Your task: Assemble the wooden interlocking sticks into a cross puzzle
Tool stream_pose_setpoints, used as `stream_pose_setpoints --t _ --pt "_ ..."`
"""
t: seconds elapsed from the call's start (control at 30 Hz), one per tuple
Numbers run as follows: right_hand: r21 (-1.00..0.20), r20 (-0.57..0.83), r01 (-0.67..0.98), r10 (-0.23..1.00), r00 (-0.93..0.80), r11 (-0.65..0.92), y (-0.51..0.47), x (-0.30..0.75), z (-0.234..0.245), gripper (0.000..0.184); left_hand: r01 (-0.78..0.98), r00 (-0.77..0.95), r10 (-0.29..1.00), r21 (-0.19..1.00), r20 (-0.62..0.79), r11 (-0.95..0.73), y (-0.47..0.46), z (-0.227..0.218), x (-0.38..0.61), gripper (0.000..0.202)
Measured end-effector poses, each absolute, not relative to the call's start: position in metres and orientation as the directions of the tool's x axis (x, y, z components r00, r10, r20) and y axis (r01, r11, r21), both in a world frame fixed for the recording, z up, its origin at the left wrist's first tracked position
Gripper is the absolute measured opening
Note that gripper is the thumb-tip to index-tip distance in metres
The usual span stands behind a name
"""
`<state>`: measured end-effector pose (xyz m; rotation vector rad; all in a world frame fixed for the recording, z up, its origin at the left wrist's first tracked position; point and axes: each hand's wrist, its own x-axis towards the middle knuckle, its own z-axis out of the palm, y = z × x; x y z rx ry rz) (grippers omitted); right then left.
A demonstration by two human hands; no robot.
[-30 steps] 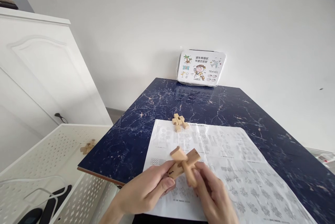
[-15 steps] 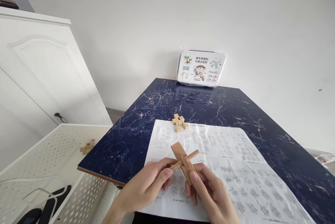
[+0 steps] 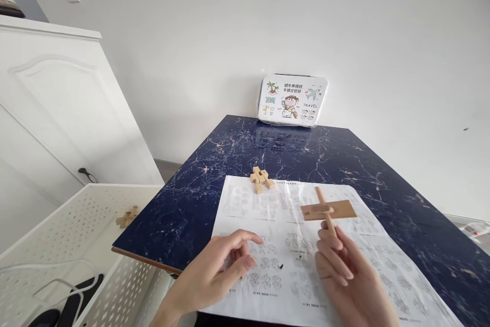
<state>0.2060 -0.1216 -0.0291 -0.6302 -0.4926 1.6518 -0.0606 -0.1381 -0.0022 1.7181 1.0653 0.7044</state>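
My right hand (image 3: 340, 260) grips the lower end of a wooden stick that passes across a flat wooden slat, forming a cross-shaped wooden puzzle (image 3: 346, 209). It is lifted over the right half of a printed sheet (image 3: 285, 311) covered in small diagrams. Over the sheet's left part, my left hand (image 3: 225, 266) holds nothing, its thumb and index finger apart and the other fingers curled. Beyond both hands, a knobbly cluster of small wooden blocks (image 3: 261, 179) sits at the sheet's far edge.
A dark blue marble-look table (image 3: 184, 204) carries the sheet. At its back, a white cartoon-printed case (image 3: 293, 100) leans against the wall. On the left stand a white perforated bin (image 3: 92, 215), with another wooden piece (image 3: 127, 217) and cables, and a white cabinet (image 3: 57, 97).
My left hand has let go of the wooden puzzle. My right hand has carried it to the right and turned it, now gripping it by the stick.
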Motion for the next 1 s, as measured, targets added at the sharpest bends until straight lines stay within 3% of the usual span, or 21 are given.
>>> stream_pose_setpoints --t 0.03,0.1,0.27,0.5,0.7,1.0 --pt "-0.544 -0.129 -0.828 0.988 -0.081 -0.139 -0.119 0.210 -0.030 0.009 0.347 0.452 0.892 0.924 -0.016 -0.160 -0.138 -0.002 -0.061 0.040" --pt "-0.400 -0.137 -0.912 0.990 -0.031 -0.084 -0.115 0.215 -0.032 0.018 0.367 0.449 0.893 0.916 -0.022 -0.162 -0.138 -0.002 -0.061 0.038" --pt "-0.276 -0.150 -0.961 0.987 0.062 0.018 -0.112 0.218 -0.035 0.040 0.386 0.446 0.894 0.909 -0.038 -0.154 -0.138 -0.002 -0.061 0.037" --pt "-0.276 -0.196 -0.951 0.961 0.196 0.138 -0.117 0.214 -0.031 0.053 0.374 0.442 0.897 0.912 -0.019 -0.165 -0.138 0.001 -0.059 0.032" --pt "-0.299 -0.134 -0.953 0.991 -0.012 -0.052 -0.123 0.211 -0.034 0.023 0.389 0.432 0.902 0.905 -0.013 -0.173 -0.138 0.002 -0.058 0.030" --pt "-0.320 -0.130 -0.942 0.990 -0.061 -0.100 -0.126 0.210 -0.041 0.019 0.423 0.421 0.907 0.891 -0.030 -0.167 -0.138 0.004 -0.058 0.031"
